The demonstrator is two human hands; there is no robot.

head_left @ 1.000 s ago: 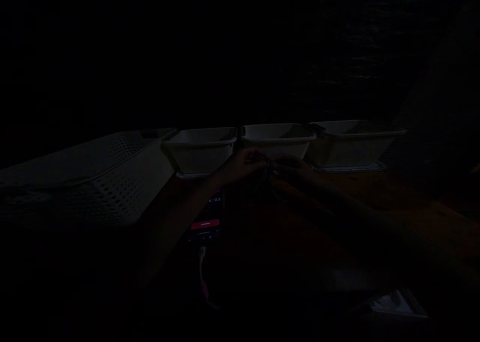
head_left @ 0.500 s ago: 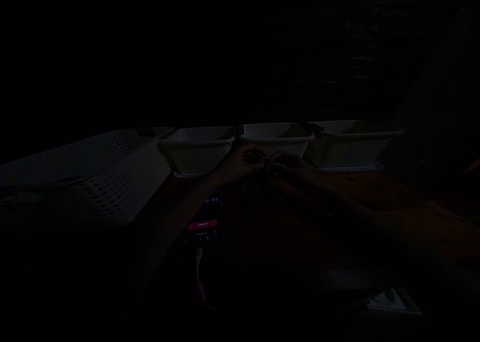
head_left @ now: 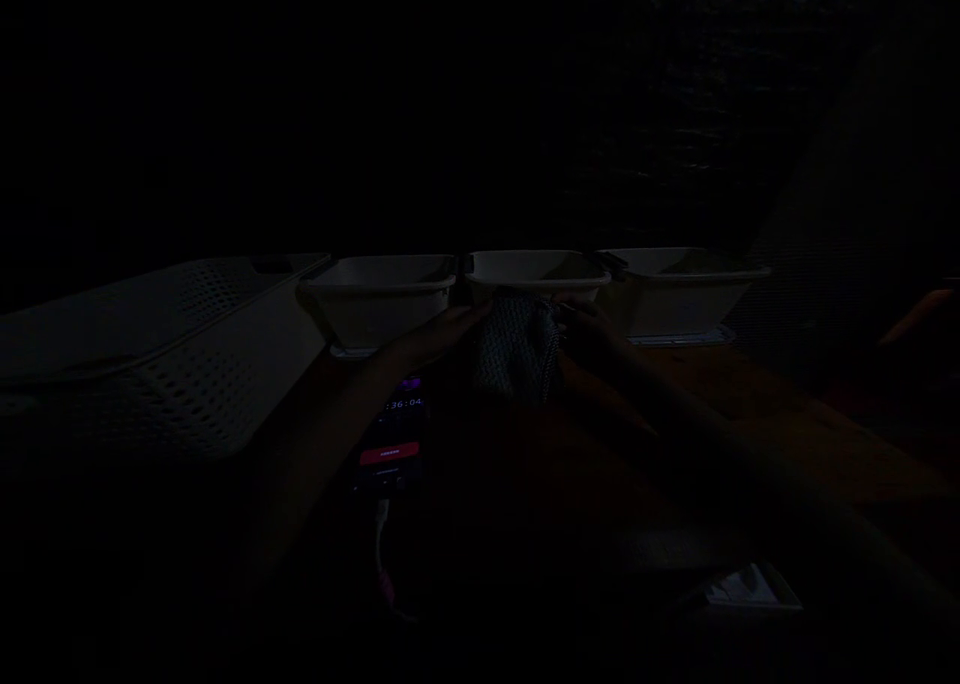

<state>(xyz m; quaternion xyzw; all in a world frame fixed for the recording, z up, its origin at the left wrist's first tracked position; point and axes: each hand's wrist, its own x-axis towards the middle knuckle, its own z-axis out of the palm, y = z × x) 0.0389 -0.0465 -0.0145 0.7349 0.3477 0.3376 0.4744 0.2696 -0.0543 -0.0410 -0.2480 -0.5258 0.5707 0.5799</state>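
The scene is very dark. Between my hands hangs a dark patterned cloth (head_left: pixel 517 349) with a light woven-looking pattern, spread out above the table; whether it is a flat piece or a pouch I cannot tell. My left hand (head_left: pixel 455 326) is at its upper left edge, the fingers partly hidden behind it. At its upper right edge, my right hand (head_left: pixel 586 324) pinches it. Just behind the cloth stands the middle white basin (head_left: pixel 536 269). Under my left forearm lies a lit phone (head_left: pixel 390 434) showing a timer.
A large white perforated basket (head_left: pixel 202 374) stands at the left. Beside it are a left white basin (head_left: pixel 375 309) and a right white basin (head_left: pixel 675 304). A white cable (head_left: pixel 381 539) runs from the phone. A small pale packet (head_left: pixel 750 586) lies front right. Another person's arm (head_left: pixel 919 314) shows far right.
The cloth, bunched small between my fingers before, is now spread out and larger. My hands have moved apart. The view has shifted slightly, and more of the arm at far right shows.
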